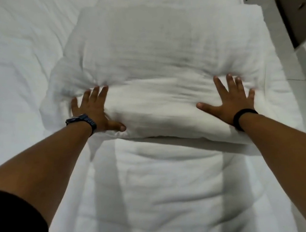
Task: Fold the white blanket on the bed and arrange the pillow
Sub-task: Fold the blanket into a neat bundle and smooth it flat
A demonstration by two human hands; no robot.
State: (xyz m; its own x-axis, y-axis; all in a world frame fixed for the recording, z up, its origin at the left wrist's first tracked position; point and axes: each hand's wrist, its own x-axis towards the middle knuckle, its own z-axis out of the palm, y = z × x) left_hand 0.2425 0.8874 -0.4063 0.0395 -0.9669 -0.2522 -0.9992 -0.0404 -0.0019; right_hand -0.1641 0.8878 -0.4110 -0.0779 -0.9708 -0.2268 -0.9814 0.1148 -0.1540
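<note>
Both hands lay flat with fingers splayed wide, gripping nothing: the left hand point(93, 110) and right hand point(230, 100) pressed on the near ends of the pillow point(159, 113). It sat atop the white blanket point(155, 190), which lay in a long folded strip along the bed point(8, 73). The step looked like settling the pillow; squaring it seemed next. Blur hid the pillow's far edge.

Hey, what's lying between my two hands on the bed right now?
In the head view, only the pillow spans the stretch between the left hand and the right hand; both palms press flat on it, fingers spread. Nothing else lies there.
</note>
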